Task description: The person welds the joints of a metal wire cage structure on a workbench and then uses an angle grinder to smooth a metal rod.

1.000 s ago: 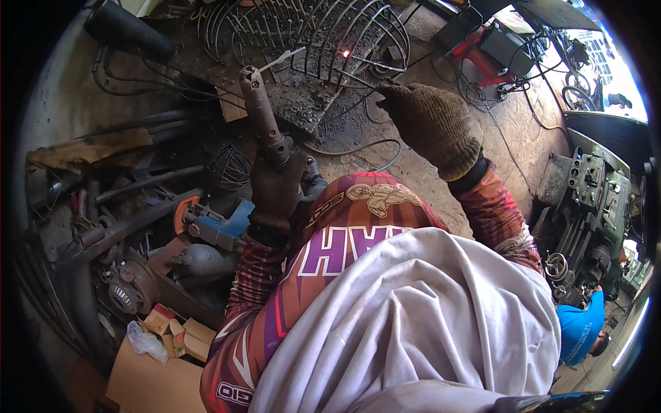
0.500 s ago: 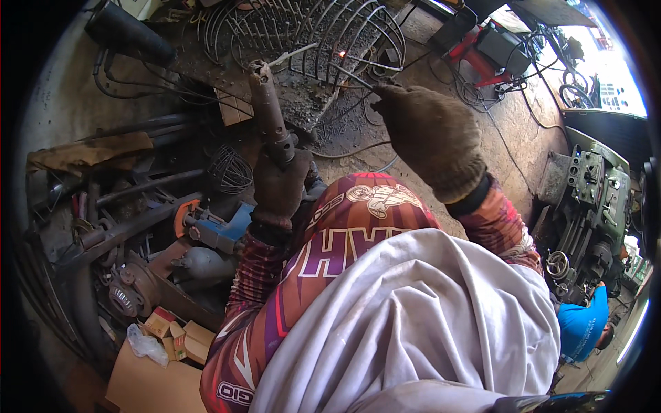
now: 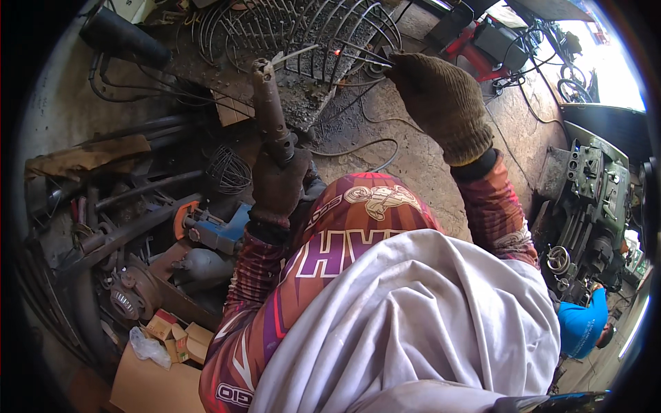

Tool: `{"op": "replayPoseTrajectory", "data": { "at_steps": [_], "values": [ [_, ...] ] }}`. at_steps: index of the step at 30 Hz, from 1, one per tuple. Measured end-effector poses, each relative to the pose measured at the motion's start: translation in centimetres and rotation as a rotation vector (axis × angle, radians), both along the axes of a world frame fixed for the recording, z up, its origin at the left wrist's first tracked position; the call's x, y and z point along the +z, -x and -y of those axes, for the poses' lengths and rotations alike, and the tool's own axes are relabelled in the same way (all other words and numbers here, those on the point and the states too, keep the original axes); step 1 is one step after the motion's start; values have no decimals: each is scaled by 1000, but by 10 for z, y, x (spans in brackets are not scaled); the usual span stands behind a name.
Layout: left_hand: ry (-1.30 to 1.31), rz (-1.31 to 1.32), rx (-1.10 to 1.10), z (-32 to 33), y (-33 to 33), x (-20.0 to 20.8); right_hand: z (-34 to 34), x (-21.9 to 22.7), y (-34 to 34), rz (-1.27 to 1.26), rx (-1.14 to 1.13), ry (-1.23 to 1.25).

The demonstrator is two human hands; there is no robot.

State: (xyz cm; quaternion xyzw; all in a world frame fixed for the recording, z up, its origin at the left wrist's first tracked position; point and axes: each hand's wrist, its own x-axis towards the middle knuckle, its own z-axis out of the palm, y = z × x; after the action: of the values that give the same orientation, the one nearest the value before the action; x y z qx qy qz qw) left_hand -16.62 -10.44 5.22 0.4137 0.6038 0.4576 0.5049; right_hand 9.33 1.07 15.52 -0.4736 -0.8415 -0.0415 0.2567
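Observation:
My gloved left hand is closed around the handle of a brown, tube-shaped welding electrode holder, which points away from me. A pale welding electrode sticks out of its jaw to the right. On the workbench lies a rack of curved metal bars, with a small spot glowing orange at its right side. To the right of it, my gloved right hand pinches a thin metal rod. The rod reaches in among the bars near the glow; whether it is joined there I cannot tell.
Metal scrap, a wire cage and a blue clamp-like tool lie at left, above a cardboard box. Cables cross the floor. A red-and-black machine stands far right; a person in blue is beside a lathe.
My right hand has moved up and slightly right, raising its end of the thin rod. The left hand and the electrode holder have hardly moved. The glow looks a little dimmer.

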Motion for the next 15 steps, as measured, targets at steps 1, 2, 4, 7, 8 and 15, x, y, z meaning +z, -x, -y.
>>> {"op": "replayPoseTrajectory", "data": {
  "at_steps": [1,2,4,7,8,15],
  "values": [
    [4,-86,-24,-1,0,1,-3,-4,0,-16,1,39],
    [-2,-98,-35,-1,0,4,-5,-7,-2,-32,3,79],
    [-14,-119,-59,-2,-4,13,-10,-18,-10,-77,10,145],
    [39,-177,-125,-7,-2,2,-13,-35,-21,-142,30,176],
    [8,-183,-106,-6,-2,-1,-13,-37,-21,-150,41,156],
    [4,-246,-94,-5,-7,-5,-18,-40,-26,-155,86,140]
  ]
}}
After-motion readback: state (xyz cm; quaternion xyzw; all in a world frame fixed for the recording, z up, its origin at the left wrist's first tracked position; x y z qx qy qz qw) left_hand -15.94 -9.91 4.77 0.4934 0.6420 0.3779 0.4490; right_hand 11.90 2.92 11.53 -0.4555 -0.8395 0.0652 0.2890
